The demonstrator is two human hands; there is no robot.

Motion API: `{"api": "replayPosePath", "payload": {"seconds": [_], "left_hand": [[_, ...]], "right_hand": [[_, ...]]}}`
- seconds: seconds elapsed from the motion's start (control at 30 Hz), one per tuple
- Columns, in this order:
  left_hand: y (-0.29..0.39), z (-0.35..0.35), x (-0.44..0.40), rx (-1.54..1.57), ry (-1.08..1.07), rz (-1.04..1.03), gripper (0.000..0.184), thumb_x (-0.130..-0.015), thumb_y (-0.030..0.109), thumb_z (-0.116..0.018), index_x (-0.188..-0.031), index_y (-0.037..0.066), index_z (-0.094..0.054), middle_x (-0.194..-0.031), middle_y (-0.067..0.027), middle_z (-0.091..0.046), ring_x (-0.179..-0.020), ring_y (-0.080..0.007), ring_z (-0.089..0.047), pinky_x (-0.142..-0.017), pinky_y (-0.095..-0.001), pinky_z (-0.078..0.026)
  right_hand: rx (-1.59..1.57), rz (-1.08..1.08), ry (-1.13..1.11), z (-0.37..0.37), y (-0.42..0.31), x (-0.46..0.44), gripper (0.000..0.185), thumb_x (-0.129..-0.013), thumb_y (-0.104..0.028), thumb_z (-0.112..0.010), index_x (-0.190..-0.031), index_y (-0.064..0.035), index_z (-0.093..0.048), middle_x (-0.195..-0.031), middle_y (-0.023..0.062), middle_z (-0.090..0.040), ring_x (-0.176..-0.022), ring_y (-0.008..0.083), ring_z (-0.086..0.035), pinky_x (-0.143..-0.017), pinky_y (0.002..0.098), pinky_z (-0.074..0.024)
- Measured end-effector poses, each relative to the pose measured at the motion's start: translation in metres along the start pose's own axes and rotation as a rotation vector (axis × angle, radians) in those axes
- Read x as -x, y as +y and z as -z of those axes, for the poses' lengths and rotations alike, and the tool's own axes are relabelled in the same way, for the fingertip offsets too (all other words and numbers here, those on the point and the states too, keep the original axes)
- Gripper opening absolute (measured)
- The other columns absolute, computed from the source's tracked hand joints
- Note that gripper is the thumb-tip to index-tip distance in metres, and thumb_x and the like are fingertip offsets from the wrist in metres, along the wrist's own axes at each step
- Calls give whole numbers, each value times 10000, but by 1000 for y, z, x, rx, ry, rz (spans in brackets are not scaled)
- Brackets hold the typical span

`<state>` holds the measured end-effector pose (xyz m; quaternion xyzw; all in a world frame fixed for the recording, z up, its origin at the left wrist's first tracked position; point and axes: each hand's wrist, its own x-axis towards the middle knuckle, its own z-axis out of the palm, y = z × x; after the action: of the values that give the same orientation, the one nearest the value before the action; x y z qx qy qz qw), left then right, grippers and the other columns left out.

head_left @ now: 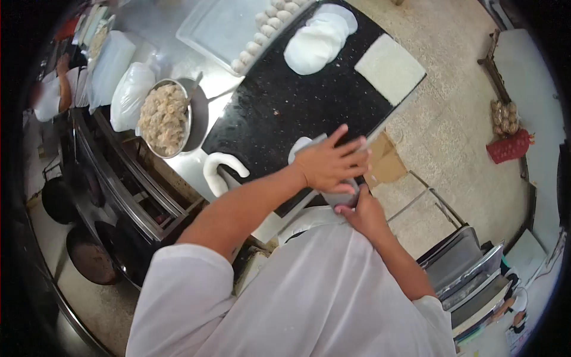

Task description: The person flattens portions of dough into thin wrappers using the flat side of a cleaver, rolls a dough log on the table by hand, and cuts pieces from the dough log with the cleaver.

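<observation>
My left hand [333,159] lies with its fingers spread over the flat grey blade of what looks like a cleaver [340,199]. My right hand [364,213] is closed at the near end of the cleaver, where the handle is mostly hidden. A small white dough round [299,147] shows partly from under the blade, on the black board [262,119]. Left of my left forearm lies a curved rope of white dough [215,172]. Thin white wrappers [315,44] overlap in a pile at the board's far end.
A metal bowl of pale filling [163,119] with a utensil stands left, beside a white plastic bag [132,95]. A clear tray [217,30] holds several dough balls [260,38]. A folded white cloth [391,68] lies at the board's right corner. Another person [56,95] is at far left.
</observation>
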<state>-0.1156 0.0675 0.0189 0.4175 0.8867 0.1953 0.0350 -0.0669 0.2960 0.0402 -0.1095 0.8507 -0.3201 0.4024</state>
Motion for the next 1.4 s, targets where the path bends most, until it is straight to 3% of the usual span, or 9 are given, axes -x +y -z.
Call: {"api": "replayPosePath", "payload": {"seconds": [0.23, 0.4, 0.7, 0.97, 1.03, 1.1, 1.17, 1.33, 1.4], "left_hand": [[-71, 30, -28, -140, 119, 213, 708, -909, 653, -564, -1465, 214, -553, -1566, -123, -448, -1503, -368, -313, -1207, -655, -142], [-21, 8, 8, -74, -43, 187, 742, -906, 689, -522, -1484, 224, -535, -1593, -128, -421, -1532, -369, -266, -1221, -651, -105], [-55, 20, -46, -178, 91, 233, 718, -892, 693, -562, -1450, 242, -561, -1573, -108, -449, -1503, -369, -321, -1213, -642, -142], [-3, 12, 13, -58, -108, 243, 769, -886, 702, -558, -1507, 252, -495, -1624, -120, -370, -1538, -352, -260, -1223, -636, -130], [-14, 9, -6, -95, -31, 149, 774, -877, 726, -548, -1486, 249, -523, -1618, -100, -383, -1522, -348, -293, -1215, -650, -137], [-33, 9, -29, -104, 43, 135, 770, -871, 723, -562, -1477, 248, -533, -1602, -99, -402, -1507, -348, -316, -1205, -660, -147], [-65, 23, -49, -207, 162, 100, 766, -865, 720, -575, -1467, 247, -543, -1586, -98, -420, -1493, -347, -339, -1196, -671, -157], [-67, 52, -54, -232, 400, 365, 730, -860, 685, -623, -1409, 205, -582, -1377, -130, -606, -1320, -305, -550, -1098, -483, -418], [-55, 60, -39, -243, 412, 479, 679, -833, 702, -658, -1226, 149, -692, -1131, -135, -717, -1059, -306, -689, -891, -421, -543]], "right_hand": [[180, 49, 4, 69, -43, -60, 835, -764, -302, -867, -1409, 32, -456, -1042, 287, -702, -970, 456, -694, -832, 514, -544], [134, 247, 4, 16, 5, -28, 794, -810, -387, -815, -1341, 101, -483, -1176, 351, -647, -1038, 477, -674, -866, 507, -549], [145, -6, -76, 96, -39, -60, 688, -807, -325, -830, -1290, 58, -524, -1095, 323, -683, -1013, 463, -685, -865, 512, -543], [31, 333, 12, 9, 11, -24, 729, -795, -356, -842, -1319, 51, -541, -1015, 262, -718, -964, 435, -709, -829, 492, -550], [245, 532, 550, 8, 9, -30, 713, -788, -357, -850, -1281, 60, -545, -993, 256, -719, -938, 426, -713, -812, 481, -554], [131, 67, 113, 30, 12, -46, 698, -777, -352, -860, -1244, 54, -539, -980, 246, -723, -914, 415, -718, -785, 476, -556], [22, -27, -19, 81, -33, -54, 722, -798, -361, -830, -1267, 75, -497, -1100, 305, -685, -1033, 480, -669, -871, 512, -532], [176, 15, 243, 62, -37, -40, 646, -839, -337, -791, -1269, 35, -484, -1088, 323, -678, -1019, 494, -666, -861, 517, -530], [49, -66, 291, 29, -34, -6, 632, -856, -305, -774, -1293, 34, -467, -1091, 328, -675, -1016, 507, -659, -859, 521, -527]]}}
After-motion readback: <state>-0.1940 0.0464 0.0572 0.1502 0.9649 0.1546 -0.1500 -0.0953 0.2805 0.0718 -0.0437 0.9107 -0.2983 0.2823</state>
